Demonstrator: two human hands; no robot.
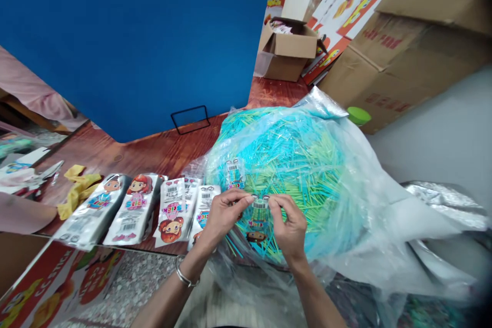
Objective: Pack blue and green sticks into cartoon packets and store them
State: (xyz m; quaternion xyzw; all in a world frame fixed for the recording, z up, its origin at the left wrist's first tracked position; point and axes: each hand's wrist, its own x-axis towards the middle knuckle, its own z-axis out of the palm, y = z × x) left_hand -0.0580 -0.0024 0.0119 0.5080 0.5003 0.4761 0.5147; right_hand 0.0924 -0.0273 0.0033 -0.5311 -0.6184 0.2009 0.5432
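My left hand [223,212] and my right hand [289,225] both pinch the top of a small clear printed packet [260,215] and hold it upright between them. Behind the packet a big clear plastic bag [357,184] bulges with a heap of thin blue and green sticks [284,159]. Another small packet [235,173] lies on top of that heap. A metal bangle [184,275] circles my left wrist.
Rows of stacked printed packets [130,207] lie along the wooden table's [154,151] front edge on the left. Yellow cloth [77,189] lies further left. Cardboard boxes [400,46] stand at the back right, one open box [288,48] behind. A blue panel [134,36] backs the table.
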